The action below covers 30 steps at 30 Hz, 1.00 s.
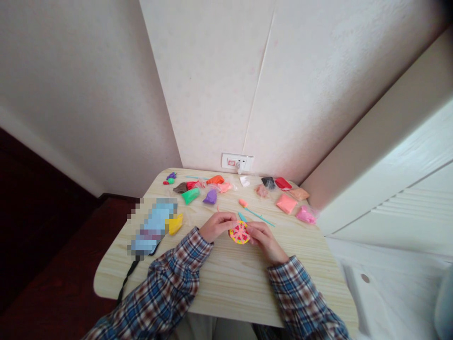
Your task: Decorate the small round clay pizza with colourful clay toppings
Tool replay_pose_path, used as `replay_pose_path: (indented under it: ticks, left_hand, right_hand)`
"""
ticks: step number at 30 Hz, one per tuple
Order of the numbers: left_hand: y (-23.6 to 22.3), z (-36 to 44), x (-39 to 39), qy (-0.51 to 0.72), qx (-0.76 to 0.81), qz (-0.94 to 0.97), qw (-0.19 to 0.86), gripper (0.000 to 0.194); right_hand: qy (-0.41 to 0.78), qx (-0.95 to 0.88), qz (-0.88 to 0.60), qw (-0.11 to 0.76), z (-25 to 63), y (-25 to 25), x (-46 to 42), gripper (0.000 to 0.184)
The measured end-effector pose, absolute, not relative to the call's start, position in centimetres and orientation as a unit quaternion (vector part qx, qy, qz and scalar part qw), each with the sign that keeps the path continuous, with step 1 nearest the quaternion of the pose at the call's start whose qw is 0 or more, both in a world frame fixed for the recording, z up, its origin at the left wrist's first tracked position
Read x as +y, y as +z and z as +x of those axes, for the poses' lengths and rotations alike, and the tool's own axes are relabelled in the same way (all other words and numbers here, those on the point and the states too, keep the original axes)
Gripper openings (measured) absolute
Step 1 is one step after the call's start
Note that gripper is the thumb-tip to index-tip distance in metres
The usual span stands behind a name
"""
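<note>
Between my two hands, above the middle of the table, is a small round clay disc [239,233] with a yellow rim and a pink and red wheel-like pattern. My left hand [220,225] pinches its left edge. On the opposite edge, the fingers of my right hand [264,237] are closed around it. Just beyond the disc lies a short teal tool [242,216], partly hidden by it. A thin teal stick [260,216] with an orange-pink lump on its end rests farther back.
Bags of coloured clay lie along the back, among them green [191,195], purple [210,197] and pink [286,203]. A yellow bag [174,224] sits beside a blurred-out phone [155,226] with a black strap. A wall socket [237,162] is behind the table [233,288].
</note>
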<state>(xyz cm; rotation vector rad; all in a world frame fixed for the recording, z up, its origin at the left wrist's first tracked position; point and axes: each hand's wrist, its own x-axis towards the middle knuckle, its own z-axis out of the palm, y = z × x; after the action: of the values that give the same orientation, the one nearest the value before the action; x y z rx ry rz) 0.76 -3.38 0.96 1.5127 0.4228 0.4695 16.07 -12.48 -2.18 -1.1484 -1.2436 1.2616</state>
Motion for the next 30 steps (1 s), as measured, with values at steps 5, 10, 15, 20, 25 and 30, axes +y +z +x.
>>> replay_pose_path:
  ticks: [5,10,15,20,25,30]
  left_hand:
    - [0.85,0.88,-3.48,0.199,0.181,0.681,0.681,0.042]
    - [0.82,0.93,-3.41,0.200,0.181,0.688,0.673,0.041]
    - [0.65,0.93,-3.45,0.190,0.176,0.689,0.677,0.042]
    - [0.68,0.85,-3.49,0.189,0.176,0.694,0.672,0.042]
    - [0.63,0.81,-3.25,0.173,0.173,0.691,0.680,0.043]
    - [0.56,0.87,-3.29,0.163,0.162,0.684,0.692,0.044]
  right_hand:
    - [0.527,-0.503,-0.482,0.487,16.03,-2.18,-12.51,0.041]
    - [0.519,-0.526,-0.481,0.472,15.91,-1.67,-12.50,0.042]
    - [0.521,-0.537,-0.471,0.466,15.79,-1.32,-12.45,0.042]
    - [0.496,-0.559,-0.478,0.461,15.80,-1.40,-12.25,0.044]
    - [0.478,-0.552,-0.489,0.477,15.91,-1.43,-12.23,0.046]
    - [0.510,-0.537,-0.479,0.471,16.01,-1.46,-12.41,0.044]
